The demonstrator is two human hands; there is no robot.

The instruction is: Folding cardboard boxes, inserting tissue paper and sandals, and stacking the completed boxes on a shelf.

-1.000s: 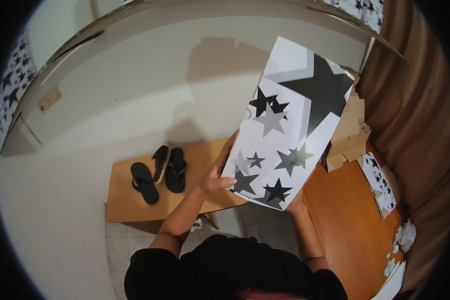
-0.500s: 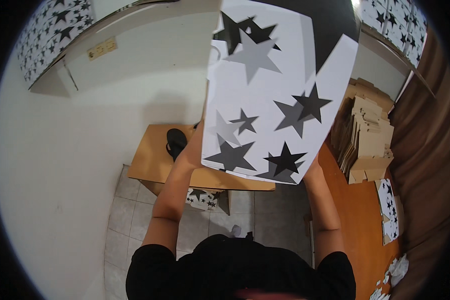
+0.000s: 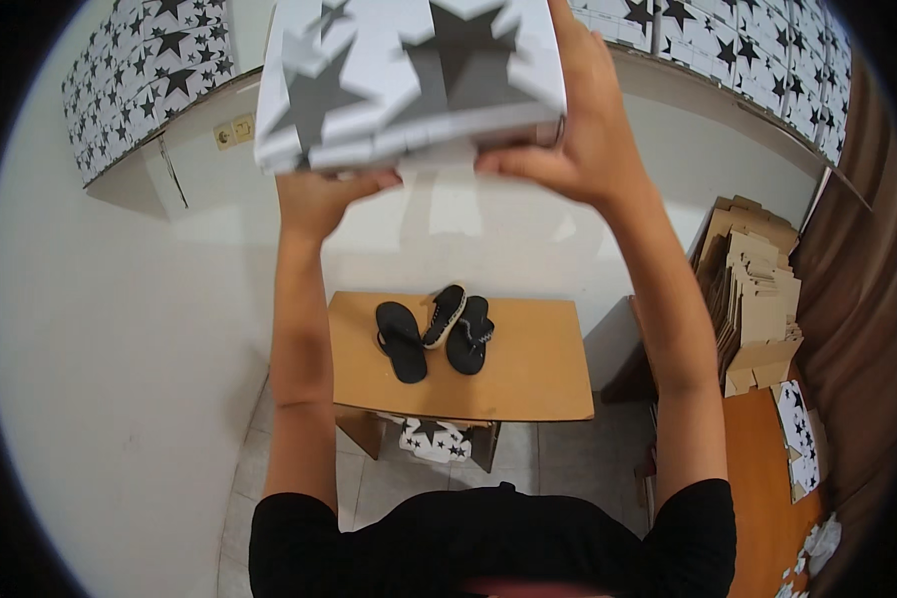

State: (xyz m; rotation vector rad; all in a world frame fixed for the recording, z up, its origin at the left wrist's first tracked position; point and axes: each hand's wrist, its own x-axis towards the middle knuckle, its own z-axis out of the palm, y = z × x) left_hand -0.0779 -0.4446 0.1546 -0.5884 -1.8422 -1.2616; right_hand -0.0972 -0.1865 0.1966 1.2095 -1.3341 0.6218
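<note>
Both my arms are raised, holding up a white box printed with black and grey stars. My left hand is closed on its lower left part, the thumb along the bottom edge and the other fingers mostly hidden. My right hand grips the right side, its thumb under the near edge. The top of the box runs out of view. Below and beyond it, a pair of black flip-flops, the left one and the right one, lies on a small wooden table, with a black shoe between them.
Star-patterned boxes line a high shelf at the left and right. Flattened cardboard leans at the right, above an orange-brown tabletop with paper scraps. A brown curtain hangs beside it. A star-patterned piece sits under the small table.
The box has moved up and to the left and now shows its narrower side. My arms are stretched farther up, and the small table with footwear has come into fuller view.
</note>
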